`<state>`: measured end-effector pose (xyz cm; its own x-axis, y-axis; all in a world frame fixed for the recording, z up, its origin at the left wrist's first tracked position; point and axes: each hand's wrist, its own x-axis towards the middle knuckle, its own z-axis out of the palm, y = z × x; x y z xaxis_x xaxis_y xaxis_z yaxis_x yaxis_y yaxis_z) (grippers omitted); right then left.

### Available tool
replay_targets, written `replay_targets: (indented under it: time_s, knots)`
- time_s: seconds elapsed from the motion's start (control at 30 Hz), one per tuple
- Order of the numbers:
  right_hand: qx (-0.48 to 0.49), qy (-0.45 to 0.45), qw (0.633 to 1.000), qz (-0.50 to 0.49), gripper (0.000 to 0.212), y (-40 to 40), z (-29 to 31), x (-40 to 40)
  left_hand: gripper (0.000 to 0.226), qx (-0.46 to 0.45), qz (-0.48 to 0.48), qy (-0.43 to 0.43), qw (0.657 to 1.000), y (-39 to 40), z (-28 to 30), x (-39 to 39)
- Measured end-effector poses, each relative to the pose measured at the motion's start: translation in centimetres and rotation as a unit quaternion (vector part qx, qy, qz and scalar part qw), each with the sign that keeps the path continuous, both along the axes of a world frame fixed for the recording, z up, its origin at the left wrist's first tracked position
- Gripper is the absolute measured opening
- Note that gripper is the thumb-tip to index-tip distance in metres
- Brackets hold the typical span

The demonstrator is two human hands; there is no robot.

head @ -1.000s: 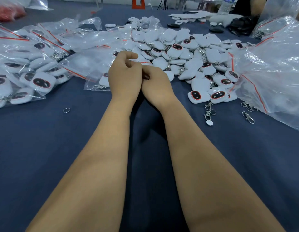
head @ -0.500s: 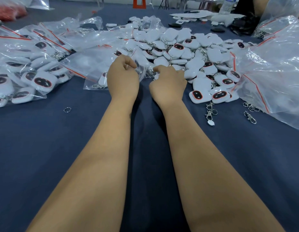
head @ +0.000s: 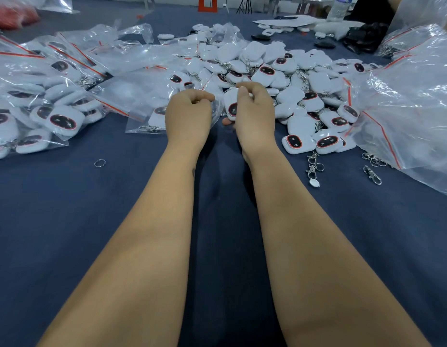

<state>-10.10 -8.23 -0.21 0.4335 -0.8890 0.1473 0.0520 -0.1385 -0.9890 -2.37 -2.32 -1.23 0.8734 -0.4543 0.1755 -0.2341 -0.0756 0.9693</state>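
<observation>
On the blue cloth table (head: 67, 221) my two bare forearms reach forward side by side. My right hand (head: 257, 116) grips a white key fob (head: 232, 106) with a dark, red-rimmed oval face, holding it just in front of the loose pile. My left hand (head: 189, 116) is curled, with thumb and fingers pinching the edge of a small clear plastic bag (head: 216, 108) that hangs between the two hands. The fob sits right beside that bag's edge. Whether the bag's mouth is open is hidden.
A heap of loose white fobs (head: 305, 78) lies beyond my right hand. Bagged fobs (head: 54, 113) pile up at the left. Large clear bags (head: 417, 96) bulge at the right. A key ring (head: 99, 163) and snap hooks (head: 313, 167) lie on the cloth.
My hands were pressed together, then parted. My right hand reached into the pile and now holds a white fob beside the bag in my left hand.
</observation>
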Motion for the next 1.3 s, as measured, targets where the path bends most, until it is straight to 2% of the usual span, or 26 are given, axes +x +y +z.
replay_targets:
  time_s: [0.13, 0.3, 0.4, 0.47, 0.6, 0.87, 1.07, 1.2, 1.3]
  knots:
    - [-0.020, 0.028, 0.999, -0.017, 0.027, -0.2, -0.3, 0.3, 0.033, -0.001, -0.006, 0.002, 1.000, 0.1, 0.0, 0.0]
    - [-0.045, 0.008, 0.999, -0.019, 0.014, -0.2, -0.2, 0.0, 0.032, -0.003, -0.010, -0.001, 1.000, 0.1, 0.1, 0.0]
    - [-0.039, -0.040, 0.998, -0.001, 0.043, -0.1, 0.0, 0.0, 0.030, -0.014, -0.010, 0.001, 1.000, 0.2, 0.3, -0.1]
    - [-0.031, -0.065, 0.997, 0.015, 0.053, 0.0, 0.2, -0.1, 0.028, -0.021, -0.012, 0.002, 1.000, 0.2, 0.4, -0.2]
    - [-0.014, -0.063, 0.997, 0.041, 0.047, 0.2, 0.3, 0.0, 0.025, -0.035, -0.010, 0.026, 0.999, 0.2, 0.7, -0.4]
    - [-0.043, 0.031, 0.994, 0.095, 0.024, 0.2, -0.2, 0.3, 0.030, -0.036, -0.016, 0.057, 0.998, 0.2, 0.9, -0.6]
    - [-0.055, 0.062, 0.992, 0.097, 0.040, 0.0, -0.4, 0.4, 0.040, -0.029, -0.029, 0.060, 0.997, 0.1, 0.8, -0.6]
    - [-0.072, 0.073, 0.990, 0.095, 0.044, 0.0, -0.5, 0.4, 0.025, -0.033, -0.033, 0.067, 0.997, 0.3, 1.1, -0.8]
    - [-0.071, 0.079, 0.990, 0.094, 0.041, 0.0, -0.4, 0.4, 0.022, -0.030, -0.032, 0.066, 0.997, 0.4, 1.2, -1.0]
